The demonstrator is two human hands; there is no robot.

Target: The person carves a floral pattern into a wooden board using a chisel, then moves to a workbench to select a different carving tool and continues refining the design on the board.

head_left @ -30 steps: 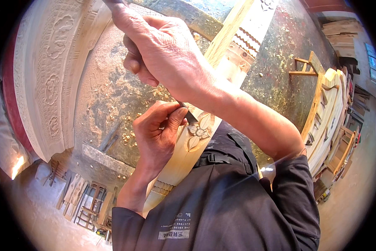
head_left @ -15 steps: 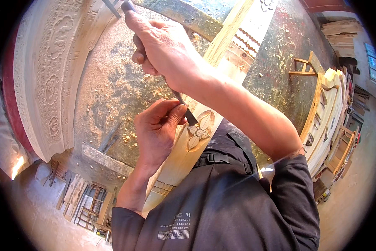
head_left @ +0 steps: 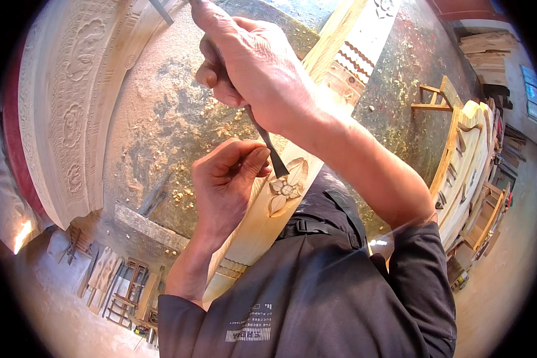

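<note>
A pale wooden board (head_left: 262,230) runs diagonally beneath my arms, bearing a carved four-petal flower (head_left: 285,191) and bands of wavy carving. A dark flat chisel (head_left: 278,164) slants down to the flower's upper part. My right hand (head_left: 247,62) is closed around the chisel's handle, which is mostly hidden by the fingers. My left hand (head_left: 226,179), lower down, pinches the chisel's shaft between thumb and forefinger just above the blade, beside the board's left edge.
A large carved panel (head_left: 71,131) lies at the left, near wood shavings on the worn bench (head_left: 143,149). At the right stand a small wooden frame (head_left: 432,105) and pale boards with several tools (head_left: 456,167). Wood pieces and a rack (head_left: 128,286) are at lower left.
My right hand has moved slightly rightward, first down and then up. More of the chisel shows between my hands. Its blade has shifted a little rightward on the flower.
</note>
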